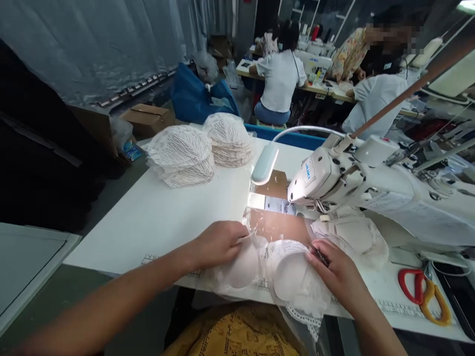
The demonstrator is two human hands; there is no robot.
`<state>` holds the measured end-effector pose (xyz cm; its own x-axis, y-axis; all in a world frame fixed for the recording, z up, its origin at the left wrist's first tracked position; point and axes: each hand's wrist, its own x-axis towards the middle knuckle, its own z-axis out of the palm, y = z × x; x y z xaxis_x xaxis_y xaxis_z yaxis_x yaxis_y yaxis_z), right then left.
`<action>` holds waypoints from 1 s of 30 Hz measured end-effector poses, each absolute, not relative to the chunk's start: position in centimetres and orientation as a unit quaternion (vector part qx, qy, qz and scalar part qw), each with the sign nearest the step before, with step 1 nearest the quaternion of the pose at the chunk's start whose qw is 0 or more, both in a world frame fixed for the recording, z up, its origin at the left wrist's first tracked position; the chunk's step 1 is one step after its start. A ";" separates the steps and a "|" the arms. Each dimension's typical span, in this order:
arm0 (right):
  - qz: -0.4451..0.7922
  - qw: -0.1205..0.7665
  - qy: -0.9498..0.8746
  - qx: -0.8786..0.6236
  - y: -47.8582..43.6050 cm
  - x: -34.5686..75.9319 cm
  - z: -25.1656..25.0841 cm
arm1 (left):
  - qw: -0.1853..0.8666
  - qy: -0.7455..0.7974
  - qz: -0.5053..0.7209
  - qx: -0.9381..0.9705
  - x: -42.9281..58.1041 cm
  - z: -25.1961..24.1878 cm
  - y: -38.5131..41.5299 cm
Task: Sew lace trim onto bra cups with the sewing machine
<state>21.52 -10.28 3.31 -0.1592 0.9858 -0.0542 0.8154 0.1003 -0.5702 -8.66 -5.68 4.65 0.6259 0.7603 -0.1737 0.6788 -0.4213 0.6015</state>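
A white lace bra (289, 272) with two padded cups lies at the table's front edge, its lace hanging over. At the upper edge of its left cup, my left hand (224, 242) pinches the fabric with closed fingers. My right hand (332, 264) is closed around small dark metal snips (318, 253) and touches the upper edge of the right cup. Just behind the bra stands the white sewing machine (315, 178), its needle area lit by a lamp (265, 164). More pale lace pieces (356, 235) lie to the right of my right hand.
Two stacks of lace cups (181, 153) stand at the back left of the white table (122, 232). Scissors with red and yellow handles (425, 294) lie at the right. Cardboard boxes (148, 118) and a blue bag (193, 94) are on the floor. Several people sit at machines beyond.
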 end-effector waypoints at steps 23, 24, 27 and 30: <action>0.157 0.440 -0.797 -0.382 12.9 -1.6 5.7 | -0.066 0.551 0.245 0.795 -24.3 10.5 6.9; 0.161 0.427 -0.797 -0.395 13.3 -1.3 4.8 | -0.043 0.554 0.223 0.801 -24.1 8.9 7.3; 0.166 0.411 -0.796 -0.413 12.9 -0.1 2.6 | -0.012 0.566 0.204 0.799 -23.8 6.2 7.7; 0.170 0.393 -0.809 -0.404 10.5 2.1 1.6 | -0.006 0.573 0.212 0.792 -24.1 6.6 7.5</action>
<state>2.12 10.49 1.55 -0.3654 0.7867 0.4977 0.5191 0.6160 -0.5926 -24.11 7.52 6.56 0.2543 0.9046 0.3421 0.9099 -0.3437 0.2325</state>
